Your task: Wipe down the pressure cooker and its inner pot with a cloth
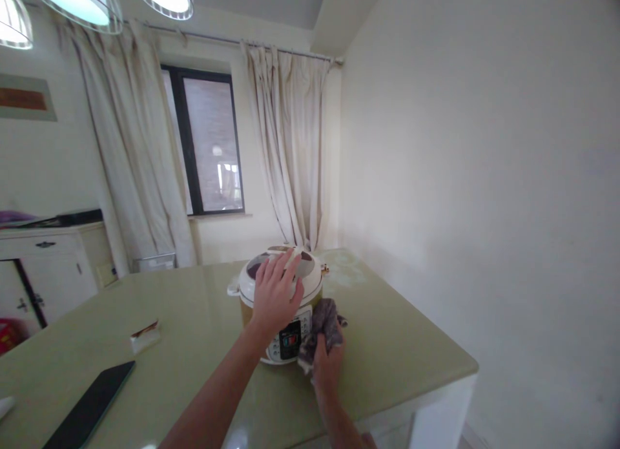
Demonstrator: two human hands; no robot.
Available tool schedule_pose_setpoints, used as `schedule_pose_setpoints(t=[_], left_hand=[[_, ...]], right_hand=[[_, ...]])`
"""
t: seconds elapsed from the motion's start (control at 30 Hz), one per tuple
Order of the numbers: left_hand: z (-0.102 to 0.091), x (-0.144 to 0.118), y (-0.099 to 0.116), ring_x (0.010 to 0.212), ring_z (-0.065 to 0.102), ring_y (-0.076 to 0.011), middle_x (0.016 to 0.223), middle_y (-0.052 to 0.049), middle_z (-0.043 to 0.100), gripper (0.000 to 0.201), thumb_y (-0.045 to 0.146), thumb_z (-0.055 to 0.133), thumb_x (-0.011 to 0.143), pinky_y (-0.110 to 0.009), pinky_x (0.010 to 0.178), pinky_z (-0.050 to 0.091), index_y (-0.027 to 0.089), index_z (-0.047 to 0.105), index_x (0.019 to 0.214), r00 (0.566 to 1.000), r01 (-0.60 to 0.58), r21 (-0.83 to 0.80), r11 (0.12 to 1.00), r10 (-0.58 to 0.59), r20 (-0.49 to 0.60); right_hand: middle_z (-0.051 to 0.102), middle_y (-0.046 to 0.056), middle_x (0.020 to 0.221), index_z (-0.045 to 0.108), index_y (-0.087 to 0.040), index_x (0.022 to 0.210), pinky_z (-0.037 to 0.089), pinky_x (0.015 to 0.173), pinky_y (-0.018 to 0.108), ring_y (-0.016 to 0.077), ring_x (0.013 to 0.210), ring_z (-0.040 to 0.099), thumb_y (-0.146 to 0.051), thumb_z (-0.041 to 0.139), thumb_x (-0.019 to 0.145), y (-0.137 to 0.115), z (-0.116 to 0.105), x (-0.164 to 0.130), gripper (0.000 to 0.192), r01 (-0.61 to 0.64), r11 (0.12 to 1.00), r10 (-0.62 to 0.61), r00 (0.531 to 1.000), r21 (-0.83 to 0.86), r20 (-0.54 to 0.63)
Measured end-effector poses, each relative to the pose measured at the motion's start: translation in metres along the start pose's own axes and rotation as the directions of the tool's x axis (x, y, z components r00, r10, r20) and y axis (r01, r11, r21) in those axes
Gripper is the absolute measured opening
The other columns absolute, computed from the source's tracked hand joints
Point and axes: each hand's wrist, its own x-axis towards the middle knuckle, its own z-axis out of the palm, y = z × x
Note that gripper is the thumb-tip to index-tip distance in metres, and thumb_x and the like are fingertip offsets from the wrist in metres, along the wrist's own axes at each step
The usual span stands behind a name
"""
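Two hands meet at the rice cooker (293,338), which stands upright just below the middle of the frame on the green tabletop (194,345). From where I'm standing, the left hand (278,286) is spread open over the lid, palm down, gripping nothing that I can make out. The right hand (330,362) is closed around a bunched grey cloth (326,316), thumb toward the cooker. What matters is the side: the cooker lies up and to the left of that grip in the frame, and the cloth, its longer run slanting from upper right to lower left, sits against or just beside the cooker's right flank; I can't tell whether they touch. The right hand is nearer that flank, the left nearer the lid
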Motion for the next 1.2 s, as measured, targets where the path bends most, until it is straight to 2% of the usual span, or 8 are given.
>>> schedule_pose_setpoints(t=[0.1, 0.23, 0.4, 0.5, 0.57, 0.63, 0.97, 1.2], left_hand=[[0.013, 0.03, 0.003, 0.151, 0.041, -0.0409, 0.165, -0.017, 0.047, 0.055, 0.038, 0.054, 0.1, -0.065, 0.125, 0.028, 0.021, 0.058, 0.152, 0.981, 0.192, 0.083, 0.978, -0.195, 0.022], [0.025, 0.033, -0.005, 0.151, 0.039, -0.0473, 0.163, -0.018, 0.047, 0.054, 0.042, 0.057, 0.098, -0.071, 0.119, 0.033, 0.024, 0.062, 0.149, 0.952, 0.274, 0.088, 0.958, -0.283, 0.112], [0.017, -0.005, 0.003, 0.159, 0.026, -0.0426, 0.171, -0.014, 0.036, 0.057, 0.046, 0.053, 0.101, -0.068, 0.129, 0.014, 0.027, 0.055, 0.155, 0.953, 0.304, 0.029, 0.952, -0.304, 0.002], [0.018, -0.036, 0.009, 0.163, 0.011, -0.0456, 0.178, -0.017, 0.012, 0.07, 0.053, 0.049, 0.102, -0.075, 0.125, 0.014, 0.026, 0.038, 0.165, 0.801, 0.586, -0.074, 0.807, -0.591, -0.101], [0.024, -0.052, 0.008, 0.163, 0.007, -0.0459, 0.178, -0.021, 0.004, 0.079, 0.059, 0.047, 0.101, -0.075, 0.124, 0.018, 0.022, 0.026, 0.169, 0.653, 0.723, -0.217, 0.656, -0.751, -0.094], [0.033, -0.061, 0.003, 0.164, 0.007, -0.0422, 0.176, -0.024, 0.011, 0.084, 0.061, 0.045, 0.101, -0.07, 0.127, 0.018, 0.017, 0.023, 0.169, 0.598, 0.741, -0.342, 0.578, -0.8, -0.056], [0.06, -0.063, -0.09, 0.155, 0.04, -0.0288, 0.164, -0.013, 0.047, 0.072, 0.066, 0.037, 0.103, -0.048, 0.132, 0.026, 0.021, 0.041, 0.16, 0.693, 0.547, -0.686, 0.48, -0.719, 0.05], [0.068, -0.047, -0.146, 0.14, 0.057, -0.034, 0.142, -0.015, 0.069, 0.074, 0.069, 0.036, 0.098, -0.055, 0.127, 0.033, 0.014, 0.066, 0.136, 0.748, 0.593, -0.628, 0.505, -0.634, 0.197]], right_hand=[[0.06, 0.019, 0.143, 0.061, -0.018, 0.141, 0.043, 0.116, 0.056, 0.0329, 0.136, 0.056, -0.047, 0.057, 0.092, -0.026, 0.0, -0.011, 0.057, 0.18, 0.984, -0.18, 0.982, -0.009, 0.058], [0.062, 0.014, 0.138, 0.065, -0.021, 0.139, 0.042, 0.119, 0.051, 0.0298, 0.133, 0.056, -0.041, 0.06, 0.091, -0.09, 0.007, 0.064, 0.053, 0.382, 0.924, -0.37, 0.894, 0.004, 0.251], [0.073, 0.016, 0.114, 0.078, -0.017, 0.11, 0.051, 0.105, 0.043, 0.0327, 0.123, 0.063, -0.041, 0.078, 0.077, -0.13, 0.041, 0.181, 0.041, 0.032, 0.987, 0.024, 0.94, -0.159, 0.339], [0.077, 0.013, 0.091, 0.075, -0.016, 0.09, 0.059, 0.081, 0.035, 0.0292, 0.102, 0.072, -0.042, 0.083, 0.074, -0.127, 0.059, 0.209, 0.031, -0.276, 0.952, 0.305, 0.862, -0.131, 0.404], [0.076, 0.01, 0.081, 0.073, -0.016, 0.085, 0.059, 0.068, 0.03, 0.0248, 0.085, 0.074, -0.04, 0.081, 0.076, -0.12, 0.063, 0.213, 0.027, -0.335, 0.938, 0.339, 0.829, -0.089, 0.446], [0.075, 0.008, 0.075, 0.071, -0.016, 0.082, 0.057, 0.062, 0.028, 0.0214, 0.073, 0.073, -0.039, 0.079, 0.076, -0.114, 0.062, 0.211, 0.024, -0.384, 0.922, 0.357, 0.805, -0.041, 0.474], [0.077, 0.006, 0.079, 0.073, -0.017, 0.091, 0.057, 0.062, 0.029, 0.0192, 0.068, 0.071, -0.036, 0.081, 0.066, -0.104, 0.018, 0.163, 0.033, -0.393, 0.912, 0.297, 0.83, 0.118, 0.471], [0.077, 0.008, 0.102, 0.074, -0.025, 0.127, 0.055, 0.086, 0.039, 0.0281, 0.091, 0.072, -0.038, 0.075, 0.079, -0.132, -0.034, 0.101, 0.049, 0.281, 0.941, -0.185, 0.895, -0.191, 0.406]])
